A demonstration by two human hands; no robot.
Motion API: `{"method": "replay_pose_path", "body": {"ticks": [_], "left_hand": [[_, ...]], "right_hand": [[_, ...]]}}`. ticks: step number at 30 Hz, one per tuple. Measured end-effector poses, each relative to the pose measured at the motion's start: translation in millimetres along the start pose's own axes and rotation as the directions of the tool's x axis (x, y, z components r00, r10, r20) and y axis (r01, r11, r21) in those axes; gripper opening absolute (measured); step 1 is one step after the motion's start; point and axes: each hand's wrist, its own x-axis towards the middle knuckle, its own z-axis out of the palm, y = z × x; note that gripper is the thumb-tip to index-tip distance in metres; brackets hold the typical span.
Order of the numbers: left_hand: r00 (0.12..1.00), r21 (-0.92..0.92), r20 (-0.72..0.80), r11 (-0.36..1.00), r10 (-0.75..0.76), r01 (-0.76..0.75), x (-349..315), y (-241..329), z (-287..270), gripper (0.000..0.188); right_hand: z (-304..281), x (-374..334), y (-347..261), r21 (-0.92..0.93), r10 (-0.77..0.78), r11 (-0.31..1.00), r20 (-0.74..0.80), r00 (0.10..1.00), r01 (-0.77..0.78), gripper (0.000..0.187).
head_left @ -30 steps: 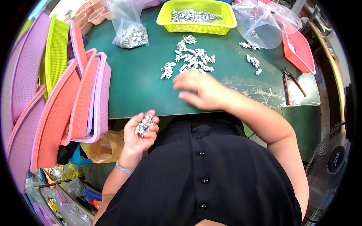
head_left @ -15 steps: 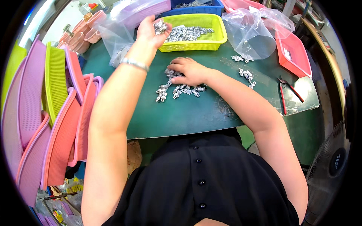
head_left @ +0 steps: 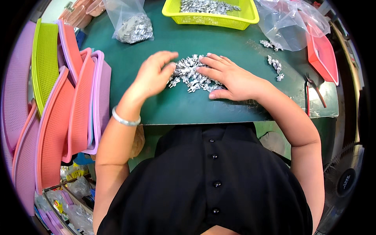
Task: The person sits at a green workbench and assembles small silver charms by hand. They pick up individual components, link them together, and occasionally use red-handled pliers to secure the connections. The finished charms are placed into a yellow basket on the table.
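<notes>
Pile of small silvery metal parts [head_left: 192, 74] lies mid dark green bench [head_left: 176, 105]. Left hand [head_left: 152, 76] and right hand [head_left: 231, 76] rest on either side of the pile, fingers spread, palms down, touching parts, gripping nothing. Yellow plastic mesh basket [head_left: 213, 17] holds more parts at far edge.

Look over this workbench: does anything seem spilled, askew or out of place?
Nothing looks spilled or damaged. Both the left hand and the right hand rest on the pile of small metal parts. Two little clusters lie apart from it, near the clear bag.
</notes>
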Motion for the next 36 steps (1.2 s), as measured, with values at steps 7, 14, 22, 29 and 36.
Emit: {"method": "replay_pose_path", "body": {"ticks": [7,14,22,29,36], "left_hand": [[0.999,-0.039,-0.033,0.999,-0.025,0.024,-50,28,15,0.031],[0.982,-0.267,-0.111,0.957,-0.150,0.116,-70,29,15,0.034],[0.960,0.034,-0.262,0.993,-0.101,0.114,-37,16,23,0.031],[0.974,0.121,-0.199,0.983,-0.112,0.138,-25,7,26,0.018],[0.924,-0.009,-0.184,0.941,-0.334,0.339,-42,18,14,0.011]], "right_hand": [[-8,-2,-3,-0.143,0.124,0.983,0.025,0.992,-0.119,0.049],[-3,13,-21,-0.099,0.071,0.991,-0.163,0.984,-0.088,0.044],[20,46,-20,-0.033,0.045,0.998,-0.232,0.972,-0.054,0.030],[22,52,-17,0.026,0.055,0.998,-0.239,0.969,-0.051,0.017],[24,53,-14,0.025,0.014,1.000,-0.254,0.967,-0.008,0.012]]}}
